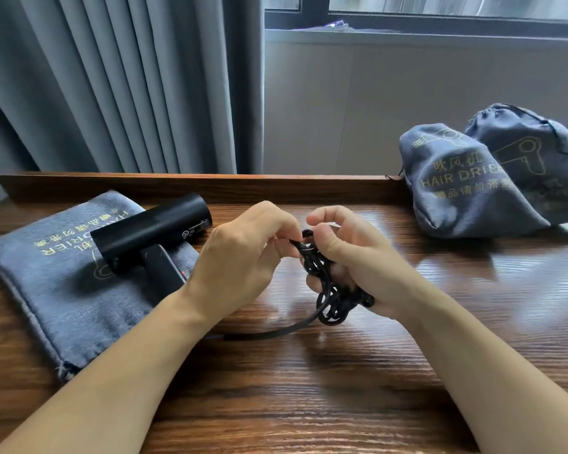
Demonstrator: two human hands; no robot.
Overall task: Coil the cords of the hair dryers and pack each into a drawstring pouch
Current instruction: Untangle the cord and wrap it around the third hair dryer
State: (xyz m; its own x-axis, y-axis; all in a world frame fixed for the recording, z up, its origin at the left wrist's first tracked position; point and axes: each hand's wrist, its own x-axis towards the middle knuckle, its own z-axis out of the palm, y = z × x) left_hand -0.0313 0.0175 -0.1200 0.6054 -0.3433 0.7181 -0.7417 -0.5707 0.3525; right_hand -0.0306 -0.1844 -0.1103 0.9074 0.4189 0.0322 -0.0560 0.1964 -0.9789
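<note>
Cord [330,291] of the black hair dryer [151,232], bunched into small dark loops and held above the worktop [309,388], just right of centre. Clamped in the right hand [351,257], fingers [325,217] curled round the bundle and thumb pressed on its upper end, apparently to stop the loops from springing loose. Pinched at the top loop by the left hand [240,260], its fingertips drawn together on the strand, most likely to lay or tuck another turn. Left slack below: one tail of cord trailing out of the bundle, curving down and left across the wood and passing under the left forearm toward the dryer; exact join to the handle hidden.

Parked well to the left: the dryer itself, lying on its side on top of a flat, empty grey drawstring pouch [46,273] with gold lettering, probably set there so that the pouch sits ready once coiling is finished. Not yet packed, then.

Propped at the far right of the worktop, near the raised back ledge: two more grey pouches [466,191], plump and touching each other, necks gathered, judged to hold dryers already dealt with. Set apart from the working area, presumably to keep finished from unfinished.

Beyond the ledge: grey curtain [112,77] on the left, window frame [407,21] above.
</note>
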